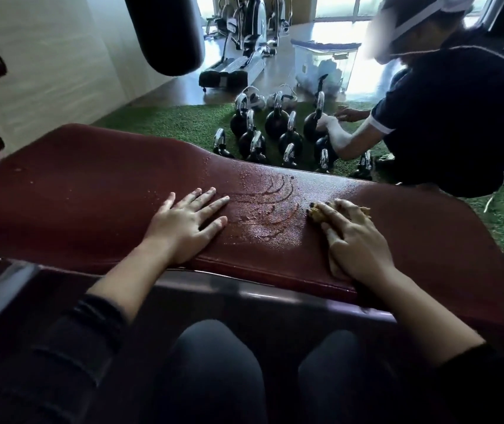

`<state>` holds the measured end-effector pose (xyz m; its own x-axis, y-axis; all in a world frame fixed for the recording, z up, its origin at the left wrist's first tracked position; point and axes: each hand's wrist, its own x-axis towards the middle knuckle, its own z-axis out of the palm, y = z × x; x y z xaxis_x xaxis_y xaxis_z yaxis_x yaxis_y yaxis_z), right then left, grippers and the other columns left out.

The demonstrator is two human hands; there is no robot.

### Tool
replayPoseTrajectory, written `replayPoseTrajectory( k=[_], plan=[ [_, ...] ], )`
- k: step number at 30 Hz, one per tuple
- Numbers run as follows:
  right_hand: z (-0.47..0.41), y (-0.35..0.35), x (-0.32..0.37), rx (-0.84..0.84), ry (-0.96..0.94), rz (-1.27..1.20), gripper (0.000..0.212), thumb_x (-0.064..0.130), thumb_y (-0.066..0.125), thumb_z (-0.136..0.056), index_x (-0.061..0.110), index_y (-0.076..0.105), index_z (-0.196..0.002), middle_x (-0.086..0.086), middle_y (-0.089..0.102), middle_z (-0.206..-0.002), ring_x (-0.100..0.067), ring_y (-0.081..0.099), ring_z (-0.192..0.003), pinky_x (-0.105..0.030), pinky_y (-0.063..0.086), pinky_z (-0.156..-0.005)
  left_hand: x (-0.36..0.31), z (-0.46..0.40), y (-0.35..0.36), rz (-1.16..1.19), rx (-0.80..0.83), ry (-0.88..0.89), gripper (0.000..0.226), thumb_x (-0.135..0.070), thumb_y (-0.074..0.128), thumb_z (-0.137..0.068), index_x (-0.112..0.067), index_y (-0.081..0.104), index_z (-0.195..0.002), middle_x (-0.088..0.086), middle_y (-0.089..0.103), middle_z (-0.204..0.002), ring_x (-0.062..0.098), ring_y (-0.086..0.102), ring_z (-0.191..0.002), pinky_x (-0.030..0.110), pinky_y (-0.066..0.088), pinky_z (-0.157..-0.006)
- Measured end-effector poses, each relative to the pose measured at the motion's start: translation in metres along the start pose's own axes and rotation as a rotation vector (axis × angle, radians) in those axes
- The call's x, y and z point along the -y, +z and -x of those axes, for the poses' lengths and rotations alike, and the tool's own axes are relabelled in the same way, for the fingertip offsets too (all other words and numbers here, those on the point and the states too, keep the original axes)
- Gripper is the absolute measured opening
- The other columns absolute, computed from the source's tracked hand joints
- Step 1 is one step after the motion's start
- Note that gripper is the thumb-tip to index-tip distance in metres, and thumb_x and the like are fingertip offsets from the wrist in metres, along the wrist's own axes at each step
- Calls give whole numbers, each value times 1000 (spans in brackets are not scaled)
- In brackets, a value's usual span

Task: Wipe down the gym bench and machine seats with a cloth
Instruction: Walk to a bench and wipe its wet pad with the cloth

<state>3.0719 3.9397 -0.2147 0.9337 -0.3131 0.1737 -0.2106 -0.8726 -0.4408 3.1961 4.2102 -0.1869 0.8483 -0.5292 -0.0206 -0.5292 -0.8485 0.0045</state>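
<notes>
Dark-trousered knees (214, 362) sat nearest, below the near edge of the long maroon padded vinyl bench (91, 191), its pebbled surface wet mid-length with curved wipe streaks and droplets (269, 206), judged partly wiped, the dull left end and the far right end still to do. Left hand (186, 221) lay flat, fingers spread and straight; right hand (351, 237) pressed a crumpled tan cloth (316, 213) by the near edge, fingers laid over it, whether curled round it unclear. Black kettlebells with chrome handles (275, 133) stood on green turf beyond the far edge.
</notes>
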Motion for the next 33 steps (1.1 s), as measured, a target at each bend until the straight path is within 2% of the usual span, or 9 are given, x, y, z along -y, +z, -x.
replayPoseTrajectory(
  k=[7, 12, 17, 20, 23, 25, 29, 31, 33],
  plan=[
    [-8, 2, 0, 73, -40, 50, 48, 38, 37, -99, 38, 25, -145, 11, 17, -156, -9, 7, -145, -21, 0, -114, -6, 2, 5, 5, -103, -20, 51, -54, 22, -99, -50, 11, -149, -19, 6, -160, 4, 2, -148, 43, -1, -120],
    [-42, 10, 26, 169, -110, 78, 49, 46, 30, -99, 38, 22, -146, 12, 15, -157, -8, 5, -145, -24, -1, -117, -5, 0, 6, 51, -124, -33, 47, -48, 23, -101, -51, 17, -148, -21, 10, -159, 2, 5, -147, 42, 0, -119],
    [-15, 31, 84, 199, -448, 83, 47, 42, 26, -101, 35, 22, -147, 9, 17, -157, -11, 8, -146, -21, -1, -115, -3, -3, 5, 81, -129, -56, 46, -42, 23, -103, -50, 18, -148, -23, 11, -158, 1, 6, -147, 40, 2, -119],
    [15, 26, 62, 180, -659, 114, 49, 44, 20, -98, 38, 24, -146, 9, 24, -155, -13, 16, -145, -29, 9, -119, -2, -4, 5, 97, -124, -60, 46, -42, 23, -103, -49, 20, -148, -23, 11, -158, 1, 6, -147, 40, 1, -119],
    [21, 8, 21, 210, -832, 127, 45, 35, 32, -99, 37, 30, -145, 13, 27, -153, -10, 19, -144, -36, 19, -118, -2, -4, 6, 97, -130, -61, 46, -43, 24, -102, -49, 20, -148, -23, 12, -158, 2, 7, -147, 40, 1, -119],
    [11, -3, -1, 254, -834, 68, 44, 32, 35, -99, 39, 33, -143, 13, 28, -152, -9, 20, -143, -34, 17, -119, -3, -3, 6, 99, -132, -65, 46, -44, 24, -102, -49, 21, -148, -23, 12, -158, 2, 7, -147, 40, 1, -119],
    [-34, -6, -6, 239, -594, 9, 39, 60, 23, -94, 58, 27, -133, 15, 30, -150, -12, 21, -143, -30, 12, -119, -4, -2, 5, 90, -138, -62, 47, -42, 24, -102, -49, 21, -148, -23, 12, -158, 2, 7, -147, 40, 1, -118],
    [-48, 6, 15, 232, -518, 40, 39, 56, 27, -95, 56, 27, -134, 15, 27, -151, -12, 17, -144, -30, 10, -119, -3, -3, 5, 96, -137, -61, 46, -41, 24, -102, -49, 21, -148, -24, 12, -158, 2, 7, -147, 40, 2, -118],
    [-43, 24, 51, 235, -558, 67, 42, 50, 28, -97, 50, 29, -139, 15, 24, -153, -11, 14, -145, -30, 11, -119, -2, -3, 6, 99, -140, -61, 46, -40, 24, -103, -49, 21, -148, -24, 12, -158, 2, 8, -147, 40, 3, -118]
  ],
)
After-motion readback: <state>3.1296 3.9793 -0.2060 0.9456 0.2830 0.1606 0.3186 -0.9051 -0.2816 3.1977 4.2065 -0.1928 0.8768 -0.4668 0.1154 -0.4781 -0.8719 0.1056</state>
